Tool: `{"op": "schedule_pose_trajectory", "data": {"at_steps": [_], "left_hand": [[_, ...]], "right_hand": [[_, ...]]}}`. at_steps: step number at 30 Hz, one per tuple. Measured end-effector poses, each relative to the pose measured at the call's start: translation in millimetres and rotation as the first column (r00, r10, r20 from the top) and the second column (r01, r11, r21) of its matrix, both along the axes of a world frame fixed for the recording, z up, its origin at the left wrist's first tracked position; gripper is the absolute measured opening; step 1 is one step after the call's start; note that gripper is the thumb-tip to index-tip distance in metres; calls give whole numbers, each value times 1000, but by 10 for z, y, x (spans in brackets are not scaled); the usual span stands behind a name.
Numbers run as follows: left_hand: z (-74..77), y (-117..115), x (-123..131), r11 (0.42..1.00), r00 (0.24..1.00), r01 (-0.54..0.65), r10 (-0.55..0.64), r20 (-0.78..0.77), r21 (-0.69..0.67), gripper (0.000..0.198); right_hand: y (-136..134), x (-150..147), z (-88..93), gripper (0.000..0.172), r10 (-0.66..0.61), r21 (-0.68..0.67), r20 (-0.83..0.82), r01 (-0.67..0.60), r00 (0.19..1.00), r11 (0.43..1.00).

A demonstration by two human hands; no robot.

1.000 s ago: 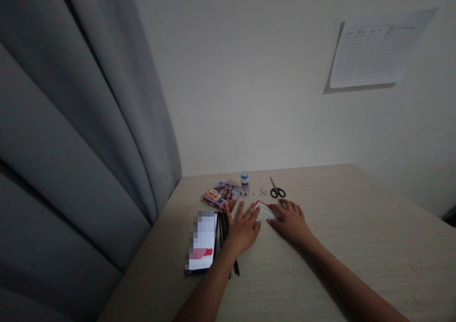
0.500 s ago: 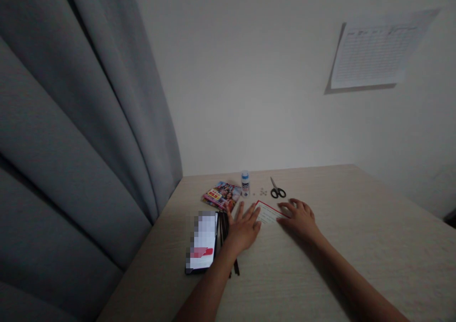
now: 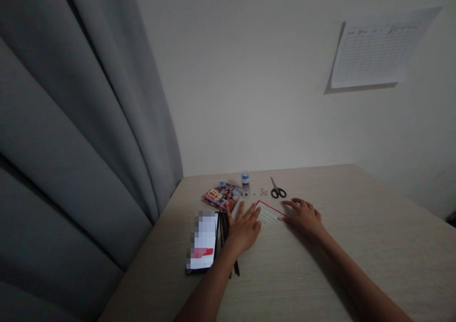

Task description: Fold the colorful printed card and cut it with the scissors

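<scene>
A red-edged card (image 3: pixel 270 213) lies flat on the tabletop (image 3: pixel 356 227), well in from its near edge and closer to the far edge by the wall. Its long axis runs slantwise, from its far-left corner near the middle of the far edge down toward the right, so one short end points at the left hand and the other at the right hand.

The left hand (image 3: pixel 243 229) lies flat, palm down, fingers spread and loose, with the fingertips touching the card's left end; it grips nothing. The right hand (image 3: pixel 304 214) rests palm down with fingers slightly curled, its fingertips at the card's right end, also gripping nothing.

Beside the left wrist lie dark pencils (image 3: pixel 224 227) and a phone (image 3: pixel 202 241) toward the left edge. Along the far edge stand a colourful booklet (image 3: pixel 223 194), a small bottle (image 3: pixel 245 183), some tiny beads (image 3: pixel 263 191) and scissors (image 3: pixel 277 190), their blades pointing at the wall.
</scene>
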State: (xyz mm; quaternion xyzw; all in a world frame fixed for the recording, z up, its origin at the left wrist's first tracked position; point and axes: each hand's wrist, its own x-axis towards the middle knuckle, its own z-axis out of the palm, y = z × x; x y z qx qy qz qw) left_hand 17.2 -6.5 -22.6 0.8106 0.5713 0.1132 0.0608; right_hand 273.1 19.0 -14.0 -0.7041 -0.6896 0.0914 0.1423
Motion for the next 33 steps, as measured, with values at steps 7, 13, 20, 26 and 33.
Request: {"op": "schedule_pose_trajectory", "data": {"at_steps": [7,13,20,26,33], "left_hand": [[-34,13,-3,1000,1000,0,0,12,-5,53],[-5,-4,16,1000,1000,-10,10,-19,13,54],[18,-20,34,999,1000,-10,11,-17,45,53],[100,-31,43,999,1000,-6,5,25,47,52],[158,-13,102,997,997,-35,30,76,64,47]], "right_hand": [[7,71,25,56,13,-26,-17,-13,1000,1000],[16,120,-9,55,31,-12,-14,-31,999,999],[19,148,-6,50,47,-7,-19,-47,999,999],[-54,-37,-22,45,39,84,3,-39,999,996],[-124,-304,3,33,196,156,-37,-188,980,970]]}}
